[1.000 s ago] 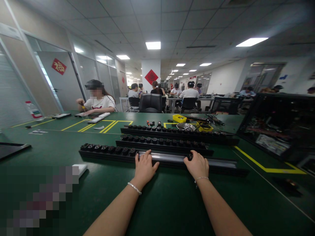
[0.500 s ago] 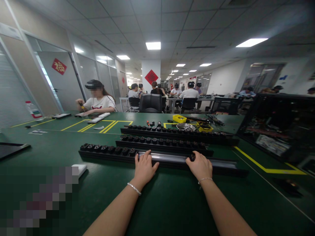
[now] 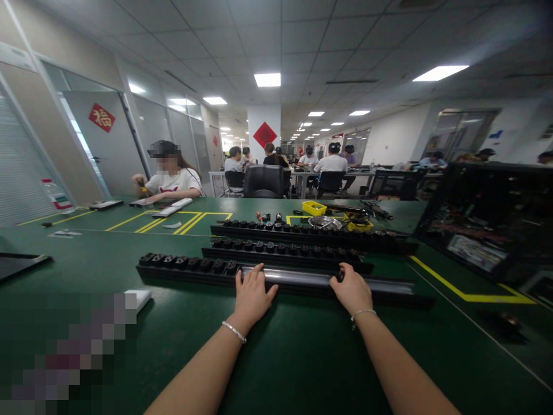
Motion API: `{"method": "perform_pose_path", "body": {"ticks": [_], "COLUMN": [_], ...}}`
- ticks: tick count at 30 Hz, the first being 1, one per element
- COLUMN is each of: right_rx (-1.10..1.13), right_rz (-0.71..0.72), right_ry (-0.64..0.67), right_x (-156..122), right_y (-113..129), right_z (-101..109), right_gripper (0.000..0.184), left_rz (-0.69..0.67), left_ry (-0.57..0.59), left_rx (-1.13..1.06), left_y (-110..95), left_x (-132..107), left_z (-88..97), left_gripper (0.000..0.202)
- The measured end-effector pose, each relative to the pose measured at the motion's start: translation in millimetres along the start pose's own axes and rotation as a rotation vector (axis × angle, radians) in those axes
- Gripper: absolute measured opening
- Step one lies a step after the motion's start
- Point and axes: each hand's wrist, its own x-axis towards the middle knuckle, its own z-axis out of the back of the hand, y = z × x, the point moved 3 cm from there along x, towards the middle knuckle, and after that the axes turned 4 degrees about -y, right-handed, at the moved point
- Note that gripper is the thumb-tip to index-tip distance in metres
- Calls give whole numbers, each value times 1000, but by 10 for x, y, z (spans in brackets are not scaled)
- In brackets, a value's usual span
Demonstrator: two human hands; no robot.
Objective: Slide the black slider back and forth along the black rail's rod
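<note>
A long black power strip housing (image 3: 298, 277) lies across the table in front of me, its channel facing up. A row of black socket modules (image 3: 181, 263) fills its left part. My left hand (image 3: 254, 291) grips the front edge of the housing at the last module in the row, fingers over the edge and thumb apart. Farther right, my right hand (image 3: 352, 288) pinches a small black socket module (image 3: 341, 276) at the channel; the fingers partly hide it. Behind lie a second strip (image 3: 289, 252) and a third strip (image 3: 311, 233), both carrying sockets.
At the back stand a yellow bin (image 3: 314, 208) and a metal bowl (image 3: 325, 223) with small parts. A large black open case (image 3: 479, 225) is on the right. A white power strip (image 3: 138, 301) lies front left. A co-worker (image 3: 173, 178) sits across the table at left.
My right hand has shifted very slightly right along the channel with the socket module. My left hand stays in place on the housing.
</note>
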Motion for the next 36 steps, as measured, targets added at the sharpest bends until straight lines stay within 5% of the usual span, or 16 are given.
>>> {"method": "perform_pose_path", "body": {"ticks": [36], "right_rx": [-48], "right_rz": [-23], "right_ry": [-90], "right_x": [-31], "right_y": [-152], "right_z": [63], "right_gripper": [46], "left_rz": [-2], "left_ry": [-3], "left_rx": [2], "left_y": [-2], "left_x": [-3], "left_z": [-3], "left_gripper": [31]}}
